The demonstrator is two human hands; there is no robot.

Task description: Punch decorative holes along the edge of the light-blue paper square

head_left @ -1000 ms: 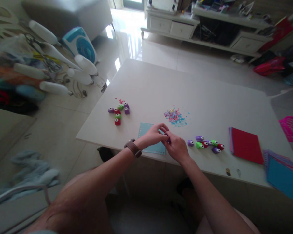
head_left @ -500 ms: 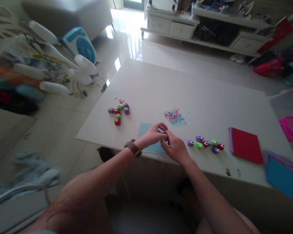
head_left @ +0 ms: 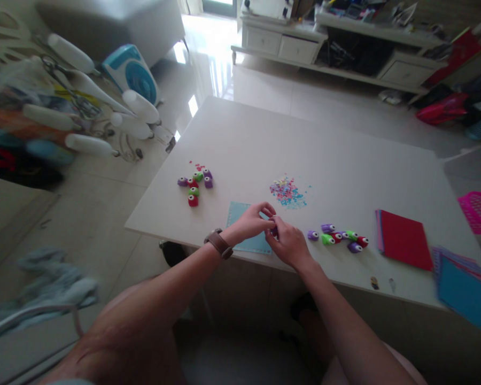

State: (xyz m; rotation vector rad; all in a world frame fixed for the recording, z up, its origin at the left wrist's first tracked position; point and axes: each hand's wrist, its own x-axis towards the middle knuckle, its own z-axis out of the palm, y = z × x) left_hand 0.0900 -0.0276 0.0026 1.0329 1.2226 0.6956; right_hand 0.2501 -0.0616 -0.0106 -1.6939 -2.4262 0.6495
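Observation:
Just above the table's near edge, my two hands meet over a sheet of light blue paper (head_left: 240, 213) with small punched marks along its borders. My right hand (head_left: 291, 243) is closed around a small purple craft paper punch (head_left: 274, 231), mostly hidden by the fingers. From the left, my left hand (head_left: 256, 218) reaches over the sheet, thumb and fingers bent in against the same punch. Right of my hands lies a group of purple, green and red paper punches (head_left: 327, 239). Another such group (head_left: 193, 191) stands to the left.
Coloured confetti (head_left: 287, 192) is heaped beyond my hands, with red bits (head_left: 199, 167) at the left. A red-topped paper stack (head_left: 404, 239) and blue sheets (head_left: 463, 291) lie at the right, the latter over the table edge. Two small items (head_left: 374, 283) sit near the front edge.
The right fingers and the purple punch have shifted very slightly at the paper's right edge. Everything else looks the same.

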